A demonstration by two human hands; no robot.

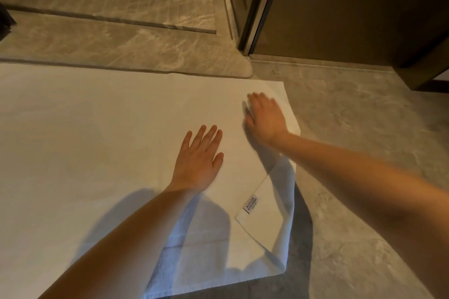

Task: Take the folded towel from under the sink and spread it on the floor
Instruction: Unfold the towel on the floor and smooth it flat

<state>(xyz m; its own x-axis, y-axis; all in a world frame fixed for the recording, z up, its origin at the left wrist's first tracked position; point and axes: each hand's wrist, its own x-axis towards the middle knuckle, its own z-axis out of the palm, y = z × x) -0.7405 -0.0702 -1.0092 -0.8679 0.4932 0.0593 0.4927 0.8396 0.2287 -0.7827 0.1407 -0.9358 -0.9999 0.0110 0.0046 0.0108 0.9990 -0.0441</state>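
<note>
The white towel point(102, 143) lies spread on the grey stone floor point(352, 128), its near right corner folded over, showing a label point(250, 206). The left hand point(198, 161) rests flat on it, fingers spread, holding nothing. The right hand point(266, 119), blurred, lies palm-down near the far right corner, gripping nothing.

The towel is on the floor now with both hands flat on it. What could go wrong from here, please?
1. The near right corner is folded back over the towel, label up. It may stay folded if nobody flattens it.
2. The right hand looks blurred, so a fast sweep could bunch the right edge.
3. The left hand presses flat; the towel could slide on the smooth stone floor.
</note>
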